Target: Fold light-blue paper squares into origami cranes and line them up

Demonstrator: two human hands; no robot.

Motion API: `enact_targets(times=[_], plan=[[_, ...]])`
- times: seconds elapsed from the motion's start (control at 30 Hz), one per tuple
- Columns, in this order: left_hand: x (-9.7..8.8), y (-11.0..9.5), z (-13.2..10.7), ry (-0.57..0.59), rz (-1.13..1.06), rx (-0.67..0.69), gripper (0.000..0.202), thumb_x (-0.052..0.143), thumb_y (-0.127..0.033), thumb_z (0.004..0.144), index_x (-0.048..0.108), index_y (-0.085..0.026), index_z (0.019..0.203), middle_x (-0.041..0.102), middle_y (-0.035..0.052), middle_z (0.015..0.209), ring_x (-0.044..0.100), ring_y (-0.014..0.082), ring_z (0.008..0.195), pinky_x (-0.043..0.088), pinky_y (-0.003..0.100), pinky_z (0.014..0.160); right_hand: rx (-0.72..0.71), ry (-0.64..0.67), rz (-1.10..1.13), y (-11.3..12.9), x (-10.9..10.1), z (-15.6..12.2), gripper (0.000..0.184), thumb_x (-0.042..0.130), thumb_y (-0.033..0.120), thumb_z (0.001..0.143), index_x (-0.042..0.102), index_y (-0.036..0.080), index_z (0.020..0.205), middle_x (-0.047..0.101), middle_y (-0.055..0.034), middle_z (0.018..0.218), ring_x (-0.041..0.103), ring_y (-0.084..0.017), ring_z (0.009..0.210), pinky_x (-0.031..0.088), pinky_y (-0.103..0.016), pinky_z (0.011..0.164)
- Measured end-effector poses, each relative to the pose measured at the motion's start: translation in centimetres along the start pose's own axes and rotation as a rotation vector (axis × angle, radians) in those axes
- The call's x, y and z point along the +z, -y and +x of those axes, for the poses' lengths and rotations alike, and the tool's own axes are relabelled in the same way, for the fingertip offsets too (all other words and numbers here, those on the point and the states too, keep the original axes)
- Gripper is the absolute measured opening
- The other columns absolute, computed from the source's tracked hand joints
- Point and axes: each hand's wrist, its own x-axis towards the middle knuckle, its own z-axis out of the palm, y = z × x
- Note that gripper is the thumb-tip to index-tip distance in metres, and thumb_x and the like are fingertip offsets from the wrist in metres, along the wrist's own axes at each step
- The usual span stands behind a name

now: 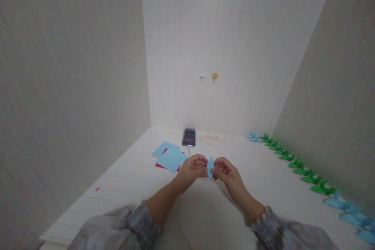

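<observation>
A small folded light-blue paper piece (209, 168) is held above the white table (123, 187) between both hands. My left hand (193, 167), with a ring on one finger, has its fingers curled and pinches the paper's left side. My right hand (225, 172) is also closed and pinches its right side. Both forearms reach in from the bottom edge in grey sleeves.
Loose blue and red paper sheets (171, 158) lie behind the left hand. A phone (189, 136) with a thin cable stands farther back. A row of folded green paper figures (295, 164) and blue ones (348, 209) lines the right wall. Two small hooks (208, 76) hang on the back wall.
</observation>
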Motion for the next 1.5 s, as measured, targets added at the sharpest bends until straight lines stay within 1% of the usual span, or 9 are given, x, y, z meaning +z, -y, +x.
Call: enact_targets(times=[0.17, 0.53, 0.73, 0.87, 0.97, 1.23, 1.37, 1.43, 1.5], plan=[[0.0, 0.1, 0.1, -0.029, 0.037, -0.006, 0.023, 0.065, -0.022, 0.055, 0.055, -0.014, 0.073, 0.053, -0.0022, 0.061, 0.050, 0.0074, 0.055, 0.041, 0.022, 0.058, -0.016, -0.006, 0.006, 0.1, 0.2, -0.1, 0.023, 0.061, 0.034, 0.062, 0.049, 0.019, 0.075, 0.049, 0.0037, 0.057, 0.048, -0.010, 0.051, 0.039, -0.022, 0.047], [-0.4, 0.5, 0.2, -0.049, 0.097, -0.045, 0.020, 0.064, -0.023, 0.056, 0.055, -0.013, 0.071, 0.057, -0.0008, 0.056, 0.052, 0.0094, 0.052, 0.040, 0.022, 0.055, 0.009, 0.076, -0.045, -0.1, -0.1, 0.0, 0.015, 0.061, 0.029, 0.063, 0.054, 0.017, 0.069, 0.052, 0.0029, 0.054, 0.049, -0.010, 0.051, 0.038, -0.022, 0.051], [-0.5, 0.6, 0.4, -0.024, 0.200, 0.023, 0.015, 0.064, -0.021, 0.057, 0.058, -0.012, 0.066, 0.056, -0.0001, 0.059, 0.050, 0.0073, 0.055, 0.037, 0.020, 0.057, -0.001, 0.043, -0.102, 0.1, -0.3, 0.0, 0.014, 0.058, 0.030, 0.065, 0.056, 0.016, 0.069, 0.051, 0.0021, 0.053, 0.048, -0.011, 0.051, 0.039, -0.023, 0.051], [-0.6, 0.7, 0.4, 0.035, 0.180, 0.020, 0.023, 0.066, -0.021, 0.054, 0.056, -0.012, 0.072, 0.057, 0.0005, 0.065, 0.051, 0.0084, 0.060, 0.039, 0.021, 0.060, -0.030, 0.071, -0.134, 0.4, -0.5, 0.1, 0.016, 0.054, 0.032, 0.068, 0.057, 0.016, 0.067, 0.049, 0.0005, 0.060, 0.046, -0.011, 0.056, 0.038, -0.023, 0.052], [-0.8, 0.9, 0.4, 0.065, 0.189, -0.017, 0.033, 0.069, -0.021, 0.049, 0.054, -0.013, 0.077, 0.057, 0.0002, 0.068, 0.052, 0.0095, 0.061, 0.040, 0.023, 0.061, -0.072, 0.044, -0.159, 0.3, -0.6, 0.1, 0.018, 0.052, 0.032, 0.070, 0.057, 0.016, 0.063, 0.046, 0.0009, 0.062, 0.042, -0.010, 0.056, 0.035, -0.021, 0.049], [-0.9, 1.4, 0.6, 0.035, 0.234, 0.004, 0.033, 0.070, -0.019, 0.047, 0.052, -0.012, 0.073, 0.056, -0.0002, 0.064, 0.052, 0.0091, 0.059, 0.041, 0.023, 0.059, -0.058, 0.031, -0.167, 0.0, -0.5, 0.1, 0.019, 0.052, 0.032, 0.071, 0.057, 0.016, 0.061, 0.046, 0.0019, 0.061, 0.041, -0.009, 0.054, 0.033, -0.021, 0.049], [-0.8, 1.1, 0.6, -0.006, 0.216, 0.010, 0.031, 0.070, -0.021, 0.048, 0.053, -0.012, 0.071, 0.057, -0.0002, 0.062, 0.052, 0.0091, 0.057, 0.040, 0.022, 0.058, -0.005, 0.045, -0.085, -0.2, -0.3, 0.1, 0.015, 0.059, 0.031, 0.066, 0.059, 0.017, 0.071, 0.050, 0.0022, 0.060, 0.044, -0.010, 0.054, 0.035, -0.022, 0.052], [-0.7, 0.9, 0.6, -0.029, 0.190, 0.024, 0.027, 0.069, -0.021, 0.050, 0.053, -0.012, 0.070, 0.057, 0.0003, 0.063, 0.052, 0.0090, 0.058, 0.040, 0.022, 0.059, 0.025, 0.051, -0.023, -0.3, -0.2, 0.1, 0.020, 0.063, 0.029, 0.062, 0.058, 0.017, 0.079, 0.051, 0.0023, 0.061, 0.045, -0.010, 0.055, 0.036, -0.022, 0.054], [-0.7, 0.8, 0.6, -0.038, 0.168, 0.031, 0.025, 0.068, -0.019, 0.050, 0.053, -0.012, 0.069, 0.058, 0.0007, 0.065, 0.052, 0.0090, 0.059, 0.040, 0.022, 0.060, 0.037, 0.051, 0.013, -0.4, 0.0, 0.1, 0.024, 0.065, 0.027, 0.060, 0.058, 0.017, 0.081, 0.052, 0.0020, 0.061, 0.047, -0.010, 0.056, 0.037, -0.023, 0.055]])
